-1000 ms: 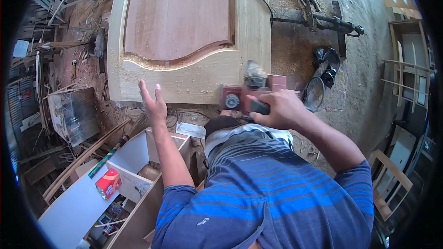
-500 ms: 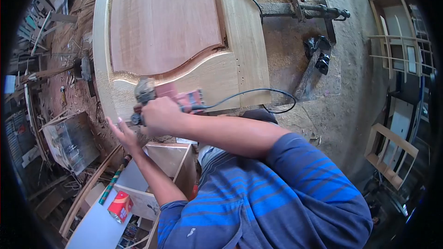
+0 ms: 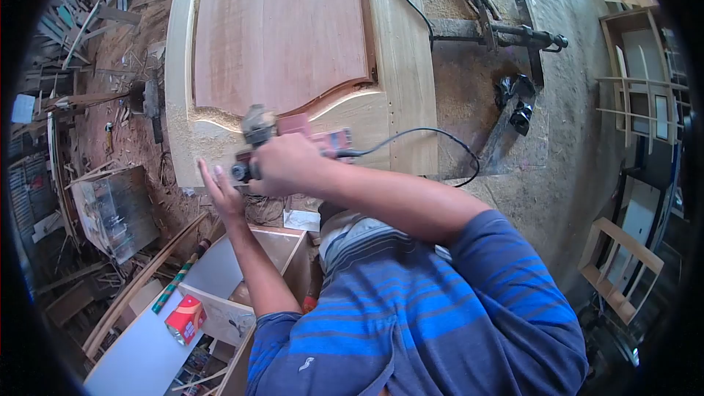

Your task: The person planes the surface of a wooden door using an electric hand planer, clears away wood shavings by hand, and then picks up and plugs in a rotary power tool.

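My right hand point(image 3: 290, 165) is wrapped round the handle of a red power tool point(image 3: 334, 141), which rests on the bottom rail of a wooden panel door point(image 3: 352, 119). A dusty bag or cap sits on the tool's far side. From the tool's right end a dark cable point(image 3: 418, 130) loops out over the door edge. Just left of the tool, my left hand point(image 3: 222, 192) is raised by the door's near edge, fingers apart, holding nothing. Sawdust lies in the door's curved groove.
A metal clamp point(image 3: 513, 31) and a black plastic bag point(image 3: 522, 114) lie right of the door. At the lower left stands an open cabinet point(image 3: 139, 345) with a red box point(image 3: 185, 319) on it. Wooden frames point(image 3: 623, 268) stand at the right.
Over the last second my right hand and the tool have moved from the door's right corner leftward along the bottom rail, most recently slightly back right. My left hand stays open near the edge.
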The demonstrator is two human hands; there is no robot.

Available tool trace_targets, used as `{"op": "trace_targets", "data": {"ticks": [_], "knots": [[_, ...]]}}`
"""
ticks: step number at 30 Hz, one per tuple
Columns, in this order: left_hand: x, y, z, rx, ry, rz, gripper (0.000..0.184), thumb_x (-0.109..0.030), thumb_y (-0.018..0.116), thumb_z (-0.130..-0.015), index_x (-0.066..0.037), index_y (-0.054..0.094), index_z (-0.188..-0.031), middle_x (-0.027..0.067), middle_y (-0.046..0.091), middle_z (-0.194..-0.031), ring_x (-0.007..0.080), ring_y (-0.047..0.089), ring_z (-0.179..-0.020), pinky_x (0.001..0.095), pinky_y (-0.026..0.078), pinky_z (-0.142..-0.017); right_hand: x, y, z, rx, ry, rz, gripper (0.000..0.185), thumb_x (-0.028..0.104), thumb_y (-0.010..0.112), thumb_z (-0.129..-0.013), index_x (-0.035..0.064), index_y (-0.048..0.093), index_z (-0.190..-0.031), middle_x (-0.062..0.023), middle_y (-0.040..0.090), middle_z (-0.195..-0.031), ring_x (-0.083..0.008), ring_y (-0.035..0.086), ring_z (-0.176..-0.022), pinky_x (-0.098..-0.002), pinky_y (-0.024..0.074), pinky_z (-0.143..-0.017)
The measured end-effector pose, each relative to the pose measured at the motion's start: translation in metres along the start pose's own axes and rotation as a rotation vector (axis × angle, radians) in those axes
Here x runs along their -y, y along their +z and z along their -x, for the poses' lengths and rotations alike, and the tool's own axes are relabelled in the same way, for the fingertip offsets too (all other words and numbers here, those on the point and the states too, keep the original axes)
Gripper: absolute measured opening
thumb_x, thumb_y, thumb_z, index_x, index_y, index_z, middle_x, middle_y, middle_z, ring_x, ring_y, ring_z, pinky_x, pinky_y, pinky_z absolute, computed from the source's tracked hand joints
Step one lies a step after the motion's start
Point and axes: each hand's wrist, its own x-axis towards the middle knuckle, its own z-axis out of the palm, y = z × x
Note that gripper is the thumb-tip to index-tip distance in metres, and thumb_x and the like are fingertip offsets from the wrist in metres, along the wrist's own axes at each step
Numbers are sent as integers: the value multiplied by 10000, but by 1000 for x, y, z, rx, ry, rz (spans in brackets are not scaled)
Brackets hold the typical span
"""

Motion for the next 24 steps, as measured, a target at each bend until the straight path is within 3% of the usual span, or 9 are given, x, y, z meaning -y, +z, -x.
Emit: {"op": "trace_targets", "data": {"ticks": [3,8,17,23,24], "knots": [[-18,21,11,37,-45,-109,716,-385,507,-1167,58,320,-1697,306,317,-1766,408,288,-1664,467,226,-1366,-34,-49,64,27,93,-18,446,539,710,-881,119,835,-959,-198,796,-891,-399,798,-872,-537,632,-861],[-27,61,27,268,-124,-453,1131,-535,743,-1004,111,147,-1715,355,124,-1800,427,91,-1707,474,91,-1394,-101,-111,158,17,269,57,458,533,717,-883,125,857,-1035,-237,797,-939,-412,791,-910,-533,624,-899],[-29,70,29,255,-108,-504,1184,-569,752,-990,126,121,-1711,378,106,-1791,459,67,-1702,502,63,-1393,-157,-168,232,8,355,117,532,549,774,-847,94,851,-1111,-217,800,-944,-409,781,-920,-500,616,-903],[-27,60,26,268,-132,-414,1098,-536,735,-1014,101,182,-1716,336,156,-1802,425,106,-1706,471,102,-1394,-122,-139,172,40,292,91,526,553,731,-862,84,859,-1064,-235,806,-957,-401,800,-909,-511,632,-896],[-23,57,24,268,-140,-382,1006,-495,689,-1059,82,199,-1722,311,170,-1809,404,132,-1706,461,124,-1393,-116,-128,157,23,262,88,516,546,729,-861,81,858,-1042,-237,807,-954,-410,800,-903,-514,634,-896]]}}
